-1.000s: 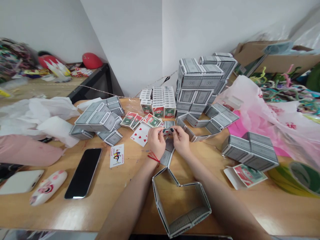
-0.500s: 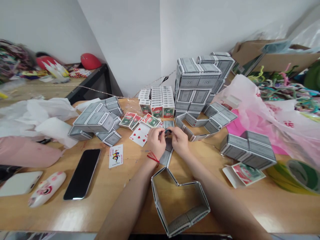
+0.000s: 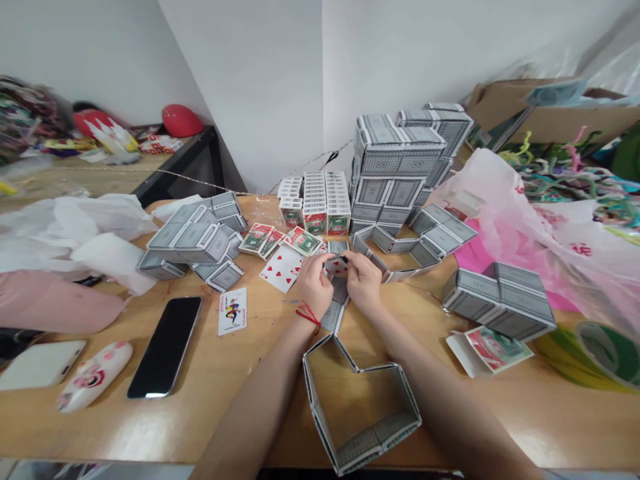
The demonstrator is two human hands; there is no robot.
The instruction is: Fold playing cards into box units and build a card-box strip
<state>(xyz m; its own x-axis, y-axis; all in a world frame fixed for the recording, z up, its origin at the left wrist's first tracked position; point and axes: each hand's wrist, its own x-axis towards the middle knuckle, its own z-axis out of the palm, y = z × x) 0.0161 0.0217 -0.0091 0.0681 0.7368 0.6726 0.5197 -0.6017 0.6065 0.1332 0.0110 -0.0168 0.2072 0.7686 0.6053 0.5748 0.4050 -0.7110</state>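
Both my hands meet over the middle of the wooden table [image 3: 215,380]. My left hand [image 3: 314,283], with a red string round the wrist, and my right hand [image 3: 363,283] pinch a folded playing card [image 3: 337,265] between their fingertips; red pips show on its face. Below them a chain of folded grey-backed cards [image 3: 336,308] runs down to a heart-shaped frame of cards [image 3: 360,407] standing near the table's front edge. A seven of hearts [image 3: 281,268] lies face up just left of my left hand.
Stacked card-built blocks [image 3: 397,167] and boxed decks [image 3: 320,203] stand at the back. More card blocks [image 3: 193,240] lie left, another block [image 3: 505,300] right. A phone [image 3: 166,347], a joker card [image 3: 233,311], a white case [image 3: 40,365] and a pink bag [image 3: 525,227] surround them.
My fingers have worked the card: its red-pipped face now shows between my fingertips, where earlier it was mostly hidden. The hands stayed in the same place.
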